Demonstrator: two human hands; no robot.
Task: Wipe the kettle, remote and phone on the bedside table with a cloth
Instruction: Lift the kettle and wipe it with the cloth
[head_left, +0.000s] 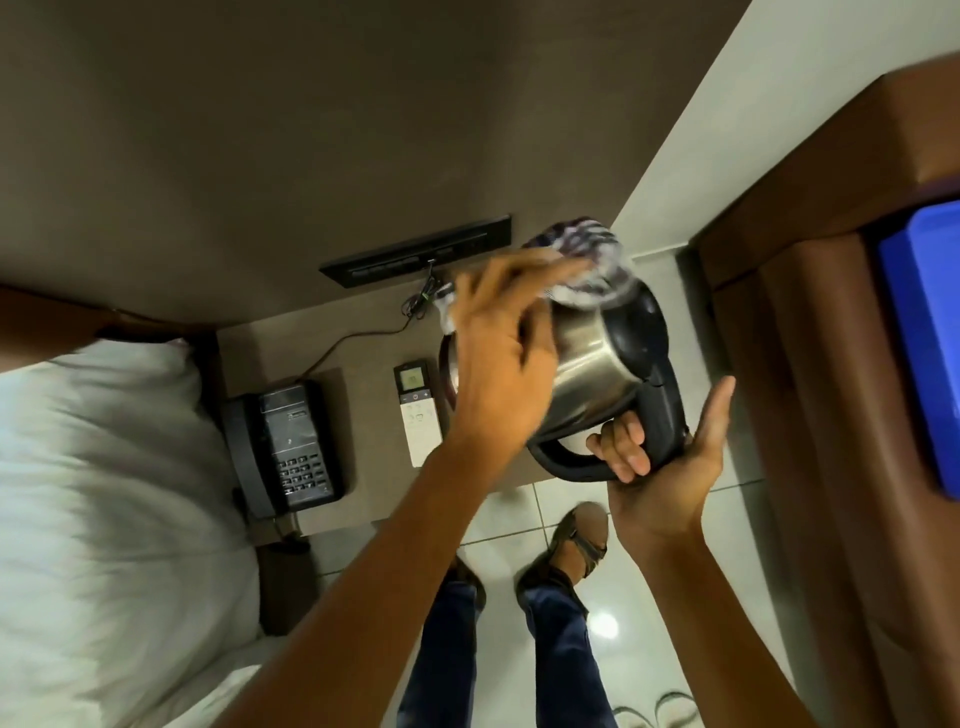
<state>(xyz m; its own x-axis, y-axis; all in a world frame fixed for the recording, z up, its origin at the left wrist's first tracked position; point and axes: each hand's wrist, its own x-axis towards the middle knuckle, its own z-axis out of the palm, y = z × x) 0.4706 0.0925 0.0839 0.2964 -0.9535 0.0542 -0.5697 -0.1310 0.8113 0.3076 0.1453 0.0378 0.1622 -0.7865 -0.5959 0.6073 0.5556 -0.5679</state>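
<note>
A steel kettle (597, 358) with a black lid and handle is held tilted above the right end of the bedside table (363, 343). My right hand (670, 457) grips its black handle from below. My left hand (498, 343) presses a purple-and-white cloth (587, 260) against the kettle's upper side; the hand is blurred with motion. A white remote (418, 415) with a small screen lies flat on the table left of the kettle. Further left sits a black desk phone (288, 447) with its handset on the cradle.
A bed with white pillows (104, 467) borders the table on the left. A black socket panel (415, 249) with a plugged cable is on the wall behind. A brown upholstered panel (831, 364) and a blue object (924, 338) stand to the right. My feet (566, 551) are on a tiled floor.
</note>
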